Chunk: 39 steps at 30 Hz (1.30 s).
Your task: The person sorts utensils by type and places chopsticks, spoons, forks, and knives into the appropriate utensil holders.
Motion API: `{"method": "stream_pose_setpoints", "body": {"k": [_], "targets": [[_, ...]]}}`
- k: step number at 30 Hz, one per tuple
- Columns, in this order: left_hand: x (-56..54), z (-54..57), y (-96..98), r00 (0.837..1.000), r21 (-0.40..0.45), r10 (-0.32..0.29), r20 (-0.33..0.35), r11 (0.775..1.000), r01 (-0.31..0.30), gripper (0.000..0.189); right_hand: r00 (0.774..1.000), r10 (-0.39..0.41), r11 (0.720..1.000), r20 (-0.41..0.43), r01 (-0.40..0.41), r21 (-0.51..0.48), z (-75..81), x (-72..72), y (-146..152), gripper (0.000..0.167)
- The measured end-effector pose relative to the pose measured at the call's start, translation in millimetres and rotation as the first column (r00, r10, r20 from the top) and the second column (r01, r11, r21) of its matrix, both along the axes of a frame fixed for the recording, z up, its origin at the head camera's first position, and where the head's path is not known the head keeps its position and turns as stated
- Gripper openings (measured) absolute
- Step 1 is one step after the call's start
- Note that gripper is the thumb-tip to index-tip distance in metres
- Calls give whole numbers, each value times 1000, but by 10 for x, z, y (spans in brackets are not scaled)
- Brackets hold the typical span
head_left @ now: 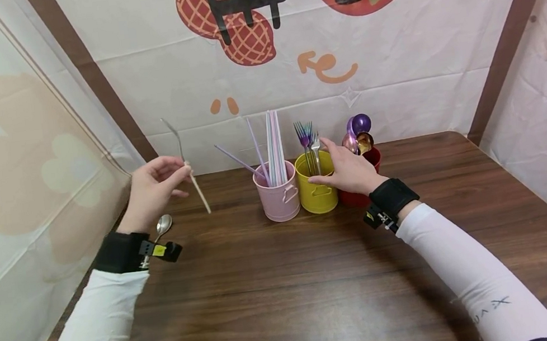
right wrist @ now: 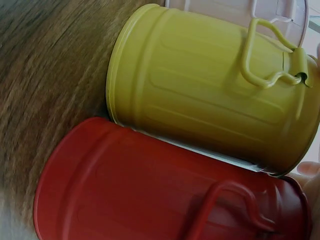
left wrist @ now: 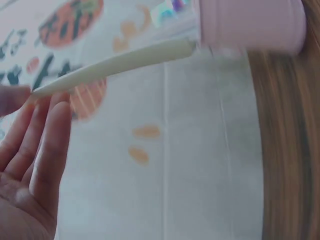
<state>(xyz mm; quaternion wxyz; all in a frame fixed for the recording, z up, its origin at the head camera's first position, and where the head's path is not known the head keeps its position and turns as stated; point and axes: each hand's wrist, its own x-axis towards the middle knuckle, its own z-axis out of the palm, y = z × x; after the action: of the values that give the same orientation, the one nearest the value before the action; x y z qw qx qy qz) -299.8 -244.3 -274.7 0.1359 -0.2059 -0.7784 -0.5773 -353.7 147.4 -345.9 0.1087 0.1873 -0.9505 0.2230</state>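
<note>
My left hand (head_left: 154, 187) pinches a cream-handled metal utensil (head_left: 200, 191) between thumb and fingertips; its slim, bent metal end points up and shows edge-on. In the left wrist view the tapered cream handle (left wrist: 125, 62) reaches out from the fingers toward the pink bucket. My right hand (head_left: 349, 168) is spread at the rim of the yellow bucket (head_left: 319, 202), thumb across its front and a finger near the forks (head_left: 306, 138) standing in it. Partly behind this hand is the red bucket (head_left: 355, 198), holding purple, pink and gold spoons (head_left: 361, 123).
The pink bucket (head_left: 280, 206) holds loose purple straws and a striped bundle of straws (head_left: 275, 148). Beside the left wrist a metal spoon (head_left: 164, 224) lies on the wooden table (head_left: 277, 294). Printed cloth walls (head_left: 393, 67) enclose the back and both sides.
</note>
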Motion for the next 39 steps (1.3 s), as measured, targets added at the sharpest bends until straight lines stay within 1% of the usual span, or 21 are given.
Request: {"method": "stream_pose_setpoints", "body": {"k": [3,6,9,13,17,20,23,27,29,32,35,39], "targets": [[7,51,243,998,127,-58,-31,990,62,6,1000,-6,1000,2,6,-5,-2,4,10,106],[-5,68,490,994,218,-83,-67,971,96,4,1000,-12,1000,17,12,-14,2,4,11,107],[-20,55,722,991,274,-100,-87,954,120,6,999,-14,1000,29,14,-16,0,-7,3,106],[-56,18,1001,989,296,-118,-93,945,140,13,999,-15,1000,35,15,-12,4,-18,-4,105],[-126,-40,1272,988,305,-109,-105,942,137,10,999,-21,1000,28,22,-14,11,-13,6,106],[-185,-89,1447,990,324,-74,-122,940,110,5,999,-23,1000,30,24,-17,13,-8,12,107],[-251,-138,1576,992,349,-34,-124,934,76,4,999,-22,1000,36,22,-17,15,-4,5,107],[-360,-215,1680,992,337,11,-125,941,32,6,999,-26,999,37,26,-19,21,-4,-15,107],[-416,-255,1714,992,314,29,-122,949,11,9,999,-28,999,36,29,-22,28,-3,-21,107],[-497,-326,1749,994,274,51,-94,961,-23,11,999,-26,999,35,27,-27,34,-7,-23,107],[-545,-400,1778,996,211,65,-64,976,-51,10,999,-22,999,36,23,-26,34,-5,-21,107],[-574,-486,1821,996,95,65,-61,994,-59,9,999,-27,999,37,28,-24,24,1,-14,107]]}}
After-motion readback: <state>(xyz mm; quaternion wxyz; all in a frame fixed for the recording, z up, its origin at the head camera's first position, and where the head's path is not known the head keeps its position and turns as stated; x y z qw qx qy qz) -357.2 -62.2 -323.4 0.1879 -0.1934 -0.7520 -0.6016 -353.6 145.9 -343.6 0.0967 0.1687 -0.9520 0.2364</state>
